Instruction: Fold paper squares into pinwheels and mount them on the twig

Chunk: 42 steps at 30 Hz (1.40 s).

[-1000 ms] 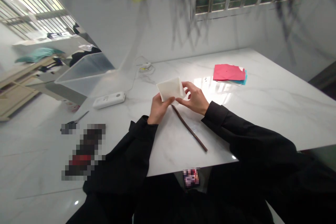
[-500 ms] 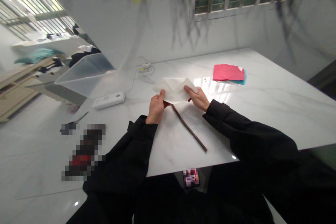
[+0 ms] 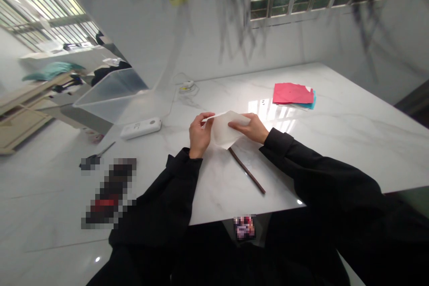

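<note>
Partly hidden brown stick [image 3: 247,171], white paper [image 3: 224,130] covering its top end

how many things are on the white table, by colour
white: 3 - folded paper in the left hand and right hand, flat white device, small corded gadget
pink and teal: 1 paper stack
brown: 1 stick
clear: 1 plastic bin
total: 6

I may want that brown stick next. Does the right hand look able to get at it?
Probably yes: the brown stick lies bare on the table just below the right hand, but that hand now holds the white paper.
</note>
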Available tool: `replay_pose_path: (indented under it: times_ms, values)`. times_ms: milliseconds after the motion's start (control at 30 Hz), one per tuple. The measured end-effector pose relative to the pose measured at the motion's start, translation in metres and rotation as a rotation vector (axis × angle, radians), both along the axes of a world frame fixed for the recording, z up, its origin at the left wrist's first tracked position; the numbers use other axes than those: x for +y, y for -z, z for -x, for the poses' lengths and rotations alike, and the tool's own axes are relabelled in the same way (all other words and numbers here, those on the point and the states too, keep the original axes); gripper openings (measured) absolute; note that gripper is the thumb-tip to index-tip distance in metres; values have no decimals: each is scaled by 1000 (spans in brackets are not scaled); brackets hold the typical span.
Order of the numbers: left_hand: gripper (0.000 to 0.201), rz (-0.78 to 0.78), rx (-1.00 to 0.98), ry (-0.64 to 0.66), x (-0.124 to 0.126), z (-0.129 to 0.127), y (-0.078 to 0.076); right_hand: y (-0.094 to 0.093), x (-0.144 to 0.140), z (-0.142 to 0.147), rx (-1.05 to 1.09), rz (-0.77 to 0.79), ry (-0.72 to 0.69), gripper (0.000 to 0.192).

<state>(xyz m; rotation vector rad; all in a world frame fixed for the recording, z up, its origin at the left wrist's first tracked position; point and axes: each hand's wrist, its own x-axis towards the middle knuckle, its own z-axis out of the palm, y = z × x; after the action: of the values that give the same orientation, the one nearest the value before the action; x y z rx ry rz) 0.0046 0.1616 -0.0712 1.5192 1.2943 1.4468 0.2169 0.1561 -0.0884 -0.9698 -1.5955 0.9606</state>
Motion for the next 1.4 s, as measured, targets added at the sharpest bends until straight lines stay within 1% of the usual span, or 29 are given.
replay_pose_path:
  times_ms: [100, 233, 333, 433, 533, 600, 667, 733, 833, 900, 1033, 1133, 1233, 1333, 1400]
  values:
    - [32, 59, -50, -67, 4, 3, 5, 1, 2, -1, -1, 7, -36, 44]
    - [41, 19, -3, -126, 6, 6, 6, 3, 6, -2, 10, 34, -66, 42]
    - [47, -56, 8, -180, 6, 7, 5, 3, 7, 0, 69, 126, -180, 40]
    - [51, -116, -22, -240, 9, 8, 6, 3, 6, 3, 73, 231, -305, 38]
    - [52, -101, -104, -271, 13, 9, 9, 0, 4, 4, 60, 265, -330, 36]
    - [52, -43, -219, -240, 14, 8, 10, -2, 4, 3, 89, 289, -319, 40]
    - [53, 24, -341, -181, 13, 5, 10, -3, 5, 3, 134, 324, -295, 48]
    - [59, 83, -406, -134, 11, 1, 8, -3, 5, 2, 162, 353, -258, 59]
    - [65, 127, -389, -95, 5, -2, 4, -1, 6, 3, 175, 366, -190, 70]
    - [66, 122, -342, -68, 3, -4, 3, -1, 6, 4, 200, 354, -138, 73]
    - [64, 135, -298, -38, 3, -4, 4, -2, 6, 3, 253, 306, -59, 68]
    - [65, 169, -294, -22, 3, -4, 4, -2, 6, 2, 296, 307, -32, 62]
    - [67, 210, -260, -7, 0, -6, 2, -4, 5, 4, 384, 355, -68, 50]
    - [66, 256, -252, 42, -2, -7, 2, -7, 2, 8, 490, 457, -155, 39]
    - [66, 251, -280, 47, -2, -7, 3, -10, 0, 11, 555, 528, -184, 33]
